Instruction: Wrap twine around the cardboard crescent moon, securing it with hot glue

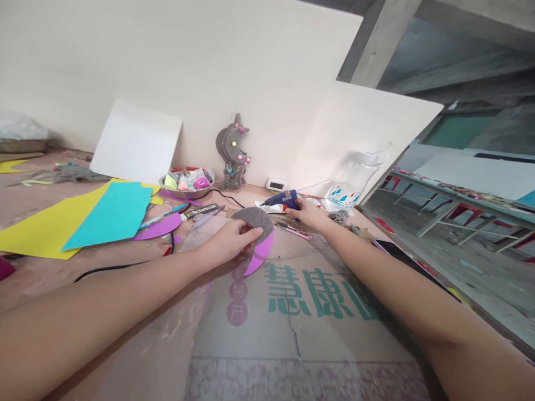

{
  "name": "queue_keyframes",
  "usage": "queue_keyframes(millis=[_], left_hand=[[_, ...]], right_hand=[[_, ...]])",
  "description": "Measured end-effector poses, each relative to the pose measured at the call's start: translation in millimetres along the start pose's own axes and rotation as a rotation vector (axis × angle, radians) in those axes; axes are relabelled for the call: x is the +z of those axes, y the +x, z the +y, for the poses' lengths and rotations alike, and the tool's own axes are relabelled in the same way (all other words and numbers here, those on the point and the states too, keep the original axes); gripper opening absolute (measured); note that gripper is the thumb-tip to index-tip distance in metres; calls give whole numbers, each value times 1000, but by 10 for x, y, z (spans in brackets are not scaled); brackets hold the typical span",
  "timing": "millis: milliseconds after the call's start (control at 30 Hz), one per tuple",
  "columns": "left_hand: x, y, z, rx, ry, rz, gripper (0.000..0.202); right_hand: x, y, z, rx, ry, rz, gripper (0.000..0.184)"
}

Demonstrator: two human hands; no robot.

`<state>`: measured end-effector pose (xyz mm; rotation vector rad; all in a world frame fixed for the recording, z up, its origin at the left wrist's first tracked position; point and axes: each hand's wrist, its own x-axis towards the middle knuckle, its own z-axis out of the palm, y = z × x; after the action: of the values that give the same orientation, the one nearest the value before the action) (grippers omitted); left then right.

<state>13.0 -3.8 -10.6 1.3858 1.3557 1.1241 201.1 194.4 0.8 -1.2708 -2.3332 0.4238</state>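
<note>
My left hand (234,239) pinches a crescent-moon cutout (264,249) between thumb and fingers. Grey yarn covers the upper part of the crescent; its lower tip is bare purple. Further off, my right hand (308,214) is closed around the handle of a blue hot glue gun (281,199), whose nozzle points left. The gun is low over the tabletop, close to a white scrap, and the fingers partly hide its handle. Just below it lie a pink-handled cutter (295,231) and a dark slim tool beside it.
A printed cardboard sheet (334,345) covers the near table. Yellow felt (37,223), turquoise felt (111,214) and a bowl of pompoms (188,184) are left. A finished moon ornament (234,147) leans on the wall. Right stand a clear jar (353,178) and a small clock (276,184).
</note>
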Motion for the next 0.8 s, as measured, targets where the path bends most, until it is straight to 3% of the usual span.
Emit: queue_keyframes(millis=[167, 400, 500, 700, 800], left_hand=[[-2, -4, 16, 16, 24, 16, 34], [-25, -35, 51, 29, 28, 44, 34], [-33, -46, 70, 14, 35, 79, 32], [-48, -49, 88, 64, 64, 133, 29], [-65, -31, 79, 88, 181, 178, 32]], right_hand=[[39, -35, -66, 54, -31, 87, 31], [-213, -205, -194, 75, -15, 110, 31], [-285, -440, -298, 49, 28, 72, 36], [-219, -1066, -477, -121, 457, 6, 28], [-137, -1258, -486, -105, 285, -3, 28]])
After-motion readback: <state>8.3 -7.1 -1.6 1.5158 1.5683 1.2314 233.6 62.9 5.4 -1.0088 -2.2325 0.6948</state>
